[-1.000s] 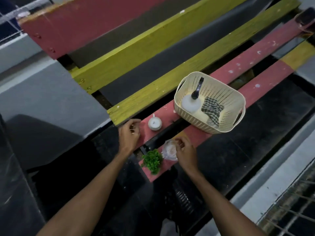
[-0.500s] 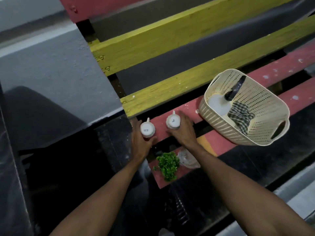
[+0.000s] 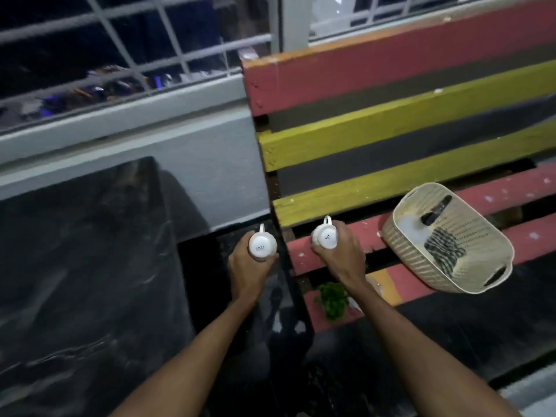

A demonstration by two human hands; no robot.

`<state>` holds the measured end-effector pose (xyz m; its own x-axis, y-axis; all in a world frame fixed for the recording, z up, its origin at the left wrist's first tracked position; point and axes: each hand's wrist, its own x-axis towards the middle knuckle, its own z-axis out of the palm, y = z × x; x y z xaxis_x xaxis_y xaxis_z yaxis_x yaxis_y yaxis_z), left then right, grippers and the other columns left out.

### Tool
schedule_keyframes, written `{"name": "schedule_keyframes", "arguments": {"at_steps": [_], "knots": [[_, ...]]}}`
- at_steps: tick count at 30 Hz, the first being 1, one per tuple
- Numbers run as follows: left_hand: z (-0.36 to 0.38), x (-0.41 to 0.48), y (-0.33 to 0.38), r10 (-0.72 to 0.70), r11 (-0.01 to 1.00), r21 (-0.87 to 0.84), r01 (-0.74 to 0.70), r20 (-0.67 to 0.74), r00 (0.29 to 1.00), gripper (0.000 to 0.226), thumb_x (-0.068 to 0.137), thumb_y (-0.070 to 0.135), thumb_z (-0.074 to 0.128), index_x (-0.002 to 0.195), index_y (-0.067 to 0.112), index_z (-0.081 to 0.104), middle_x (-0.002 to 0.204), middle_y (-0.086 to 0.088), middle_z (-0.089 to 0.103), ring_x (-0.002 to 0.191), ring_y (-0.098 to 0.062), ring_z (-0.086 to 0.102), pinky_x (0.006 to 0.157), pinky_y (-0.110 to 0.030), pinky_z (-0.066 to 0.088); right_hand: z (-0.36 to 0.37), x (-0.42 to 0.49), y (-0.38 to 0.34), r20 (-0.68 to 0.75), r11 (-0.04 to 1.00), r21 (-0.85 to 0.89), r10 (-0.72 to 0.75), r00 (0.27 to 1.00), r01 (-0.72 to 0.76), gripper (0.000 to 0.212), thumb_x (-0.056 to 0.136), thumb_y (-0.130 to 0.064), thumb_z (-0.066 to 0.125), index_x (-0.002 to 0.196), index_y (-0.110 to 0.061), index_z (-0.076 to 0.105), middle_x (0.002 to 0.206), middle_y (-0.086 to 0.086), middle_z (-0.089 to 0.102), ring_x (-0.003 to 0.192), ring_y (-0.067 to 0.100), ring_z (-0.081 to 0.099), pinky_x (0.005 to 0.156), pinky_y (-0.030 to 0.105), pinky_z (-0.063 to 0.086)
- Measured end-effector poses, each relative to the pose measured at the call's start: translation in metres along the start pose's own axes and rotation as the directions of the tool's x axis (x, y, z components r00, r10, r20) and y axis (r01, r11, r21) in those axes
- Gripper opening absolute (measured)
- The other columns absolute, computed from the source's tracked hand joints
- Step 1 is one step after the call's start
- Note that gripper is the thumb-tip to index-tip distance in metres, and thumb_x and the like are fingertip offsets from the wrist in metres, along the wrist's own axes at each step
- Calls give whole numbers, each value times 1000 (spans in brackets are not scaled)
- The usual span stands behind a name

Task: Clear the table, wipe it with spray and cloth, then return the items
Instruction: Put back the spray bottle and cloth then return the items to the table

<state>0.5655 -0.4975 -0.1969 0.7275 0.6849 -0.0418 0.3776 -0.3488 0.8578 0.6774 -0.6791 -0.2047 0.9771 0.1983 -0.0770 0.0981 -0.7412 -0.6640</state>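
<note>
My left hand (image 3: 247, 270) grips a white mug (image 3: 262, 244) with its handle pointing away, held over the dark floor left of the bench. A second white mug (image 3: 325, 235) is gripped by my right hand (image 3: 341, 254) above the bench's red seat slat (image 3: 373, 233). On the front slat lie a small green plant (image 3: 332, 300) and a clear glass (image 3: 374, 286), half hidden by my right forearm. A cream perforated basket (image 3: 493, 236) at the right holds a white spray bottle (image 3: 413, 228) with a black trigger and a checked cloth (image 3: 445, 251).
The bench has a red, black and yellow slatted backrest (image 3: 406, 121). Left of it run a grey wall ledge (image 3: 126, 115) and a window grille (image 3: 150, 40). A dark marbled surface (image 3: 84, 281) fills the lower left.
Both hands have taken a mug each and lifted them off the red slat. The view has swung up and left, bringing the window grille into sight.
</note>
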Motion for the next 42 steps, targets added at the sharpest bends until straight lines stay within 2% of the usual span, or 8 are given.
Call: {"name": "schedule_keyframes", "arguments": {"at_steps": [7,10,14,21,27,31,38,42], "knots": [[-219,-24,19,12,998,-59,-26,-226,974,57,60,25,95,111,23,70,98,12,75,89,-7,70,87,-29,57,9,-102,-187,15,988,103,-119,993,117,55,64,-54,75,107,-29,51,101,1,67,95,30,61,71,41,51],[-324,-32,-18,-15,998,-65,-6,-330,944,60,61,30,94,115,24,68,103,8,76,94,-13,71,89,-36,58,50,-152,-264,25,979,141,-153,988,148,50,65,-54,75,99,-25,51,95,4,67,92,31,62,70,41,51],[-468,-40,-88,-76,996,-72,51,-420,904,53,62,21,95,108,20,70,93,6,74,84,-11,68,81,-34,58,128,-225,-368,99,967,185,-199,975,178,49,67,-47,78,103,-23,54,96,4,67,93,28,62,76,39,50],[-632,-28,-200,-216,973,-43,225,-499,839,47,65,30,93,105,27,68,92,4,74,88,-22,69,76,-29,49,248,-295,-475,247,965,146,-248,937,217,43,67,-31,78,101,-19,54,92,0,64,86,23,60,72,33,46],[-677,-16,-256,-286,948,-16,318,-482,828,60,58,16,96,111,14,70,100,-10,76,95,-31,68,83,-37,52,292,-303,-489,265,977,40,-212,941,208,47,71,-31,79,110,-16,58,100,8,65,94,28,61,86,45,50],[-685,-19,-276,-314,943,-37,331,-427,848,60,57,9,95,110,13,69,96,1,69,94,-25,64,82,-32,48,306,-302,-485,236,987,45,-161,958,154,43,67,-40,75,102,-27,53,97,0,64,91,25,59,86,47,50],[-684,-20,-282,-276,960,-75,270,-413,868,57,59,4,95,111,10,70,96,6,67,92,-17,62,81,-30,47,313,-299,-487,177,995,88,-61,982,46,59,71,-37,78,121,-17,54,114,5,63,106,30,51,92,45,46],[-684,-22,-282,-255,966,-75,246,-398,881,57,62,5,94,113,12,70,97,7,68,93,-15,63,81,-29,47,314,-296,-484,167,993,118,-30,986,11,56,68,-47,77,114,-25,52,106,0,63,103,27,54,86,46,51]]}}
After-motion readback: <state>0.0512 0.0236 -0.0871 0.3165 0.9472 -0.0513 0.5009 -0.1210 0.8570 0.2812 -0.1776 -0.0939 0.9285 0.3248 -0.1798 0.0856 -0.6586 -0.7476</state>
